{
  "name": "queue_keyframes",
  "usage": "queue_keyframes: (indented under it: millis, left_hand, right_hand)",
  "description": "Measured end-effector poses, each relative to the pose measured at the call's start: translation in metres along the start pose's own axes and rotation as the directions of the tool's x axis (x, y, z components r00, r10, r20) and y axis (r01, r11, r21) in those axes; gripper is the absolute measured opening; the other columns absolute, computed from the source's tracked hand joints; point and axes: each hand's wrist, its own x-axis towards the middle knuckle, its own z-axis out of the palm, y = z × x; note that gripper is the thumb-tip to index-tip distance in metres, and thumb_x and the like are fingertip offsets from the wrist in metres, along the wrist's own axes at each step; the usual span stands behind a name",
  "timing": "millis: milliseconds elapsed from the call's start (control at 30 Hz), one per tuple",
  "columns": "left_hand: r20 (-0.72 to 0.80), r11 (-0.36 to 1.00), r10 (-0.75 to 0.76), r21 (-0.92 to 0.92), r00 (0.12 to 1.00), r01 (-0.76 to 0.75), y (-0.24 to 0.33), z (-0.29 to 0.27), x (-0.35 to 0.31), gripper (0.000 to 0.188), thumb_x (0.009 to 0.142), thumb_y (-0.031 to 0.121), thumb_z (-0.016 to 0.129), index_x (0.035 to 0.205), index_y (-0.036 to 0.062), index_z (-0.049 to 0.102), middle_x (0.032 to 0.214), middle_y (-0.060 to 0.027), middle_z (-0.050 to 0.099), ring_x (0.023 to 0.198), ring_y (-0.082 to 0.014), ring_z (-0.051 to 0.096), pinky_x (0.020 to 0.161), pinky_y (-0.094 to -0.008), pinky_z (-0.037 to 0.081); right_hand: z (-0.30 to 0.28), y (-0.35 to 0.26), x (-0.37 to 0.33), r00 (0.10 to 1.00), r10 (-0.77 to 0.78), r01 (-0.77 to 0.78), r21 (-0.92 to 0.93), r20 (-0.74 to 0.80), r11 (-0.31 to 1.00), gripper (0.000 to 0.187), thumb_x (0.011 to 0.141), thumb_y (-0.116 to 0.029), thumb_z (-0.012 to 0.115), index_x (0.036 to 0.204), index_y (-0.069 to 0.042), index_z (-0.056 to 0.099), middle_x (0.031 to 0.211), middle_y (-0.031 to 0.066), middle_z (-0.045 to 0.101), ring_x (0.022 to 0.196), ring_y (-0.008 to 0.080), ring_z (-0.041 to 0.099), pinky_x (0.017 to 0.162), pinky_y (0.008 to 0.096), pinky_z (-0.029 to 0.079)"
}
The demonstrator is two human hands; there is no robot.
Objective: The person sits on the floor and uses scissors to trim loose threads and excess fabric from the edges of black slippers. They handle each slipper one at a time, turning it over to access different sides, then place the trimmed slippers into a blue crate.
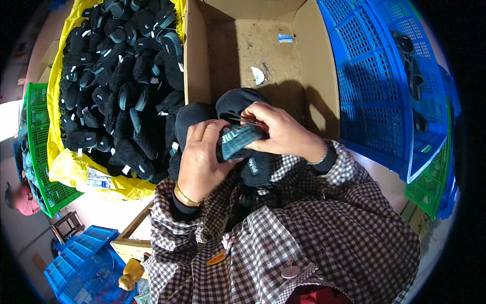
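Observation:
Above the near end of the carton, a pair of black fuzzy slippers (241, 100) is bunched between my hands. A dark teal plaid band (240, 144) with pale lettering faces up. My left hand (202, 157) is closed on the slipper's left side, with its fingertips bent over the band's edge. My right hand (286, 130) grips small snips (257, 122) with thin metal blades and a reddish handle. Their blades lie just above the band, against the black fabric. I cannot tell whether the blades touch a thread.
Left of the carton (315, 45), a yellow sack (68, 169) is heaped with black slippers (121, 91). Thread scraps and a white piece (258, 75) lie inside the carton. Blue crates (374, 86) stand at right, a green crate (45, 152) at left. A person (23, 198) is far left.

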Motion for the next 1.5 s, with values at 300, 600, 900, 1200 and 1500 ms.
queue_keyframes:
  millis: [300, 600, 900, 1200, 1500]
  left_hand:
    - [0.128, 0.983, 0.025, 0.176, 0.991, -0.047, 0.002, -0.016, 0.003, 0.065, 0.058, 0.013, 0.085, 0.116, 0.005, 0.059, 0.116, -0.0155, 0.054, 0.108, -0.0358, 0.05, 0.096, -0.0421, 0.042]
    - [0.034, 0.977, 0.009, 0.21, 0.999, -0.016, 0.007, -0.012, 0.005, 0.062, 0.054, 0.001, 0.077, 0.113, 0.005, 0.058, 0.111, -0.0169, 0.053, 0.103, -0.0378, 0.05, 0.091, -0.0432, 0.044]
    - [0.154, 0.967, 0.065, 0.235, 0.986, -0.1, 0.007, -0.027, 0.012, 0.052, 0.068, 0.011, 0.078, 0.115, 0.0011, 0.058, 0.11, -0.0176, 0.056, 0.102, -0.0361, 0.053, 0.09, -0.0412, 0.046]
    - [0.234, 0.996, 0.026, 0.072, 0.972, -0.044, -0.003, -0.026, 0.0, 0.047, 0.085, 0.024, 0.069, 0.12, -0.0046, 0.056, 0.117, -0.0227, 0.056, 0.105, -0.038, 0.053, 0.093, -0.0425, 0.044]
    - [0.242, 1.0, -0.017, -0.003, 0.97, 0.019, -0.009, -0.023, -0.003, 0.05, 0.071, 0.006, 0.074, 0.118, -0.001, 0.057, 0.114, -0.0187, 0.058, 0.107, -0.0358, 0.053, 0.095, -0.0412, 0.042]
  right_hand:
    - [0.002, 0.0, -0.013, 0.998, -0.045, 0.052, -0.184, 0.04, 0.981, 0.06, 0.068, -0.021, 0.084, 0.112, -0.002, 0.048, 0.105, 0.0141, 0.052, 0.095, 0.0312, 0.061, 0.08, 0.0393, 0.052]
    - [0.016, 0.008, -0.007, 0.992, -0.097, 0.072, -0.27, -0.082, 0.96, 0.055, 0.067, -0.019, 0.083, 0.105, -0.002, 0.047, 0.098, 0.0141, 0.056, 0.087, 0.0324, 0.064, 0.075, 0.0404, 0.054]
    - [0.006, 0.014, 0.0, 0.998, -0.051, 0.046, -0.096, -0.047, 0.994, 0.055, 0.063, -0.01, 0.084, 0.105, 0.001, 0.05, 0.102, 0.016, 0.058, 0.091, 0.0309, 0.063, 0.079, 0.0364, 0.054]
    - [-0.01, 0.002, 0.006, 0.98, 0.065, -0.079, 0.069, 0.189, 0.994, 0.056, 0.074, -0.022, 0.08, 0.113, 0.003, 0.05, 0.109, 0.0171, 0.058, 0.103, 0.0295, 0.06, 0.088, 0.0369, 0.05]
    - [0.008, 0.005, 0.0, 0.995, -0.059, 0.063, -0.046, 0.082, 0.997, 0.051, 0.07, -0.011, 0.08, 0.108, 0.002, 0.049, 0.101, 0.0141, 0.054, 0.094, 0.0277, 0.063, 0.083, 0.0355, 0.053]
